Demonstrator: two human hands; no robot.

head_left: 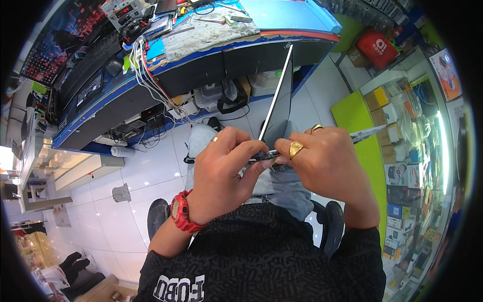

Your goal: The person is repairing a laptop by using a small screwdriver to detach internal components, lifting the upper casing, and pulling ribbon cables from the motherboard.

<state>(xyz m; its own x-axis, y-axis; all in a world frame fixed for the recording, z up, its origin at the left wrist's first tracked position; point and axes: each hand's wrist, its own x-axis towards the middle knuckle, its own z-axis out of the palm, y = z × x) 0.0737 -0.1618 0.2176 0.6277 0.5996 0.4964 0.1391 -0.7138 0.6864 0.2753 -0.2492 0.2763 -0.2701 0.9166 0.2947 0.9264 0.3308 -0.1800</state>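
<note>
Above my lap I hold a thin, flat panel (279, 98), dark-faced with a pale edge; it looks like a laptop screen seen nearly edge-on. Its far end reaches up toward the bench front. My left hand (221, 163), with a red watch on the wrist, pinches the panel's near end between thumb and fingers. Close beside it, my right hand (327, 158), wearing gold rings, is closed on a small dark part (272, 154) at that same end. A greyish, marked strip (368, 134) sticks out behind my right hand; whether it joins the panel is hidden.
A blue-edged workbench (211, 65) stands ahead, carrying a worn grey mat (211, 38), a light-blue mat (287, 17), tools and a power supply (123, 12). Cables (151, 83) hang off its front. To the right is a lit glass display case (417, 176) of boxed goods.
</note>
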